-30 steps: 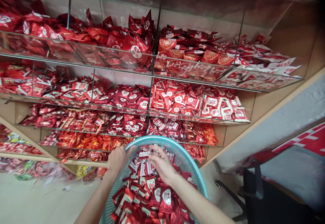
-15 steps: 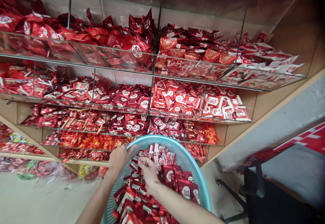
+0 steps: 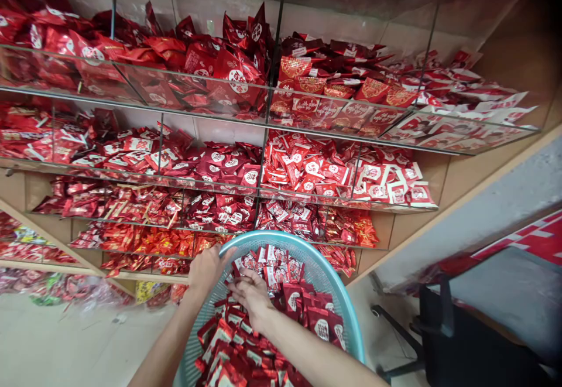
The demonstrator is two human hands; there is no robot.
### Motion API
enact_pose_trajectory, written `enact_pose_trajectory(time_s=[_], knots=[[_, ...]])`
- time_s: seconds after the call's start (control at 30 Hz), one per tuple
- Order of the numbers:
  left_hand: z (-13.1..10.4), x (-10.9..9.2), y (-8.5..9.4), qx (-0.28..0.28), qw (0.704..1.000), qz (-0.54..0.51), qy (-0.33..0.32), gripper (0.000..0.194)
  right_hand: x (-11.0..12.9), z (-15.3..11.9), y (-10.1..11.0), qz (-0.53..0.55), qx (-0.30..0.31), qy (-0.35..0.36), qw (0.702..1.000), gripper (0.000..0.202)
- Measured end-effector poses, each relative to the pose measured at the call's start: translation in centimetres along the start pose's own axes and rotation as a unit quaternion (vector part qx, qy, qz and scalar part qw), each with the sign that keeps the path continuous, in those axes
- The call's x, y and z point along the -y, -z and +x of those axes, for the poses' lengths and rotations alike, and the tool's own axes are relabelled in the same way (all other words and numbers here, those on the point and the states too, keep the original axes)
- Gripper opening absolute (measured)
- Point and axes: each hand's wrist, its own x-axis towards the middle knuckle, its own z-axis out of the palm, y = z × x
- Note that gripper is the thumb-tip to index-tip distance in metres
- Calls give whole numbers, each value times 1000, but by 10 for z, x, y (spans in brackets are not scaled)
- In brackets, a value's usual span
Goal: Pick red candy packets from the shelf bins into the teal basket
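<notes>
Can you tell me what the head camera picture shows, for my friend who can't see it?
A person's left hand grips the rim of a round teal basket full of small red snack packets, while the right hand digs among them. Behind stand glass shelves piled with more red packets, and a black chair sits at the right.

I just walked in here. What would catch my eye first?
First, the wall of glass shelves across the upper picture, each bin heaped with shiny red packets. Then, low in the middle, a teal basket full of more red sachets: the left hand grips its rim while the right hand reaches in among them.
</notes>
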Motion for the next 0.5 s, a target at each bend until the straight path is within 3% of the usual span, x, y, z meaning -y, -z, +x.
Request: enact_pose_trajectory(time_s=[0.2,0.37,0.5], knots=[[0,-1,4,15,1000,0,1,60,9,-6,3,11,8,-22,1000,44],[-1,-1,3,8,1000,2,5,57,24,-24,12,-60,27,-58,996,41],[-2,0,0,4,1000,-4,6,57,39,-30,20,-131,65,-6,989,36]])
